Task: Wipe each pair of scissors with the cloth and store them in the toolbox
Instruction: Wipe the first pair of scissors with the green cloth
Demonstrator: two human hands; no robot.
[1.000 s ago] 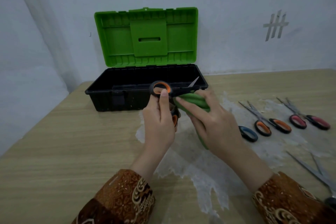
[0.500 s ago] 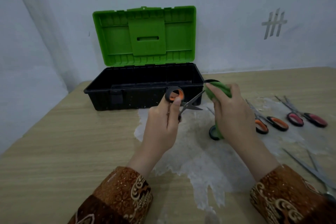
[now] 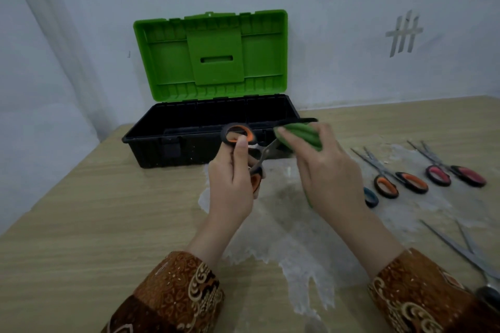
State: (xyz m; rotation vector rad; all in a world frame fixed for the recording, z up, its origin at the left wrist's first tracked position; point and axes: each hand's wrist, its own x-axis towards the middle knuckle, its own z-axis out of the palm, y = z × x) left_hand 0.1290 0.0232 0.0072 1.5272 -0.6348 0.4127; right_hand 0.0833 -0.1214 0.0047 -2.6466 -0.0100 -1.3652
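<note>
A pair of orange-handled scissors (image 3: 249,155) was held up over the table, just in front of the toolbox, blades spread open. The left hand (image 3: 232,184) gripped it by the handles – fingers curled shut around the lower loop, thumb pressed up against the upper loop. One blade (image 3: 266,153) ran up and to the right into a green cloth (image 3: 303,135); the other, dark blade poked out past the cloth's top edge. The right hand (image 3: 324,167) was closed around that cloth, fingers pinching it over the blades.

Behind the hands sat the toolbox (image 3: 189,143), black base w/ its green lid (image 3: 211,57) standing open against the pale wall. Its inside looked dark; contents could not be made out.

Under the hands lay a thin, crinkled clear plastic sheet (image 3: 297,238), spread across the wooden table (image 3: 81,224).

To the right, well apart from the hands, more scissors lay flat: another orange-handled pair (image 3: 397,181), a pink-handled pair (image 3: 454,173) beyond it, and a blue handle loop (image 3: 370,197) peeking out just beside the right wrist – the rest hidden. At the frame's lower right lay long steel scissors (image 3: 465,251), open.

Both forearms wore brown patterned sleeves (image 3: 176,297).
</note>
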